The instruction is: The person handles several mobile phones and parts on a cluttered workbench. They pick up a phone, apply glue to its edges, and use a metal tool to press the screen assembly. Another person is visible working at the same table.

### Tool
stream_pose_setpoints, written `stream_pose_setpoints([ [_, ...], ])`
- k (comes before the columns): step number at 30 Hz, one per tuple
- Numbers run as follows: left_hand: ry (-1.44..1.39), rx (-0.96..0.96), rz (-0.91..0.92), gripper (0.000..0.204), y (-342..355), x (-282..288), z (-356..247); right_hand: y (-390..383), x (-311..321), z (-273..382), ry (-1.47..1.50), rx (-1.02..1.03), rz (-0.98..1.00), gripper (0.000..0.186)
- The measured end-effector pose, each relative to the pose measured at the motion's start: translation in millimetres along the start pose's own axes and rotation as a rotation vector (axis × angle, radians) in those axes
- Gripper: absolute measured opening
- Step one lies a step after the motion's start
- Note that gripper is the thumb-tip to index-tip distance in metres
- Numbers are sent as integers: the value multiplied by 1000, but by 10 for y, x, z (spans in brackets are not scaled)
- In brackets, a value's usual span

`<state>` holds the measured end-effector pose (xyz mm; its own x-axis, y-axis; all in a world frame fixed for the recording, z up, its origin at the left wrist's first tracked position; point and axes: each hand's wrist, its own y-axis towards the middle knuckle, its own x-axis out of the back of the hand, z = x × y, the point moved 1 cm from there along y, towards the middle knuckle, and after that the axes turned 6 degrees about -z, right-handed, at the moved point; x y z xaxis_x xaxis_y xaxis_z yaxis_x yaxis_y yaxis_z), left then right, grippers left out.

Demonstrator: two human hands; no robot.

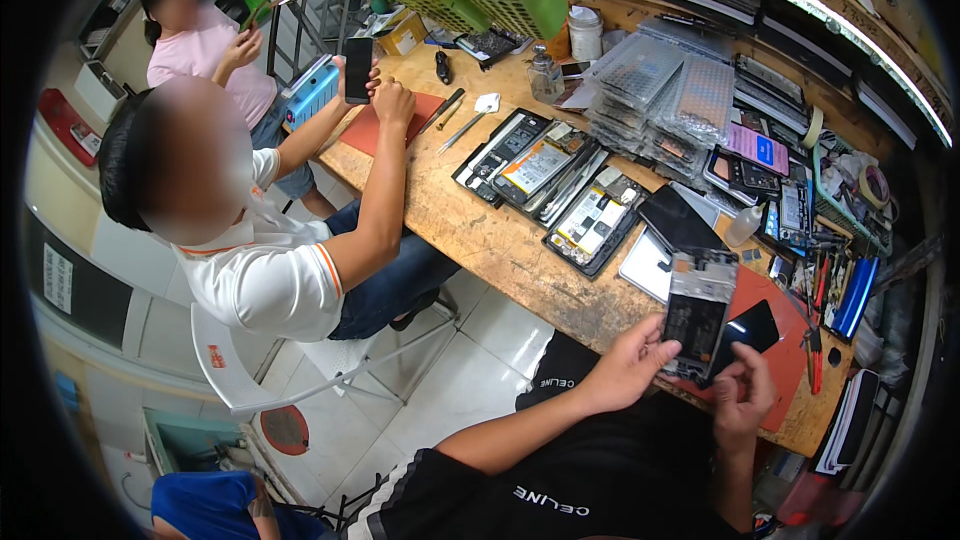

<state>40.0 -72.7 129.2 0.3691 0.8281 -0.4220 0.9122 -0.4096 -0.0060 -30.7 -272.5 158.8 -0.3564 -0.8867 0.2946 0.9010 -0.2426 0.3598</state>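
Observation:
My left hand (640,362) is closed on the lower left edge of an opened phone frame (698,310), thumb in front. The frame is tilted up above the bench edge, its dark inner side showing and a silvery strip across its top. Close by on the right, my right hand (745,395) has its fingers loosely curled and apart, with nothing visible gripped in them. A black glossy phone panel (754,326) lies on the red mat (788,365) behind my right fingers. Whether those fingertips touch anything is hard to see.
Opened tablets (597,220) with exposed batteries lie left of my hands. Plastic trays (660,90) are stacked behind. Pliers (815,325), a small bottle (743,226) and a blue cylinder (852,298) stand at the right. At left, a seated co-worker (270,260) holds a phone (357,70).

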Motion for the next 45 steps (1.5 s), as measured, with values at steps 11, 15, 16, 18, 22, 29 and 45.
stream_pose_setpoints([
  [11, -123, -137, -42, 34, 285, -36, 17, 76, 638, -568, -69, -111, -343, 25],
  [15, -121, -75, 10, 33, 365, -177, 197, 52, 596, -699, -88, -228, -312, 20],
  [16, -126, -64, 9, 33, 376, -208, 237, 50, 591, -704, -98, -252, -287, 18],
  [18, -148, -50, 12, 32, 414, -260, 308, 53, 578, -687, -168, -193, -296, 16],
  [22, -147, -22, 9, 31, 458, -283, 403, 39, 553, -619, -276, -118, -262, 15],
  [29, -97, -27, -11, 29, 403, -207, 385, 79, 512, -563, -285, -145, -233, 15],
  [45, -70, -5, 3, 30, 395, -219, 338, 76, 505, -565, -316, -224, -220, 14],
])
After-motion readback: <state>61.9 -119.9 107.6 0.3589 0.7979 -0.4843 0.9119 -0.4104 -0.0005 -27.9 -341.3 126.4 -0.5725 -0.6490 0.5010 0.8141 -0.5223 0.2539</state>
